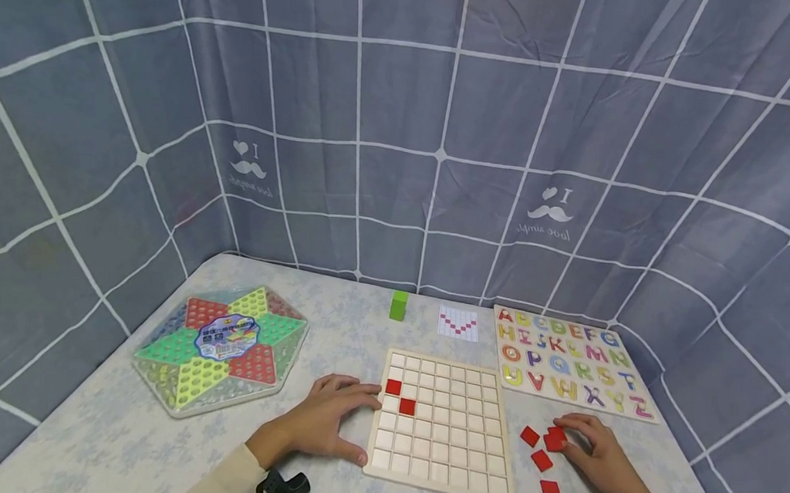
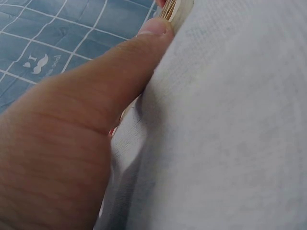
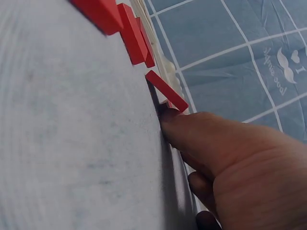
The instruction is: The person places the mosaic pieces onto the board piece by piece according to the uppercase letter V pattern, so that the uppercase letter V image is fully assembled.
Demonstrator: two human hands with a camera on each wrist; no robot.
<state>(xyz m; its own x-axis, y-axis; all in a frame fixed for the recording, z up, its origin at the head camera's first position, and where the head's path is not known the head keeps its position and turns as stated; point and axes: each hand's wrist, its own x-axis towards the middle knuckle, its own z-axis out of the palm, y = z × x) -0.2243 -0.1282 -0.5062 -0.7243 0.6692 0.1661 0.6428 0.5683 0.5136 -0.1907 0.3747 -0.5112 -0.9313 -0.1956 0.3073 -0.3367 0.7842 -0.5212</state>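
Head view gives us first the blue-grey checked curtain (image 1: pixel 407 96), standing around a table with a pale floral cloth (image 1: pixel 348 316). On the left of this table we see a hexagonal Chinese checkers board (image 1: pixel 226 337) with a printed label. In the middle front lies a wooden grid board (image 1: pixel 449 419), and at its right, farther back, an alphabet puzzle board (image 1: pixel 570 361). Our left hand (image 1: pixel 326 419) rests at the left edge of the grid board, with thumb and forefinger spread apart. Our right hand (image 1: pixel 598 452) has thumb and forefinger clamped on a red square tile (image 1: pixel 553 443), which overlaps another one. Behind the grid board, we notice a pattern card (image 1: pixel 458 323) and an upright green block (image 1: pixel 399 306). Smallest are the other red tiles: two (image 1: pixel 407 407) sit diagonally in the left columns of the grid board, while three loose ones (image 1: pixel 541 460) lie between this board and our right hand.
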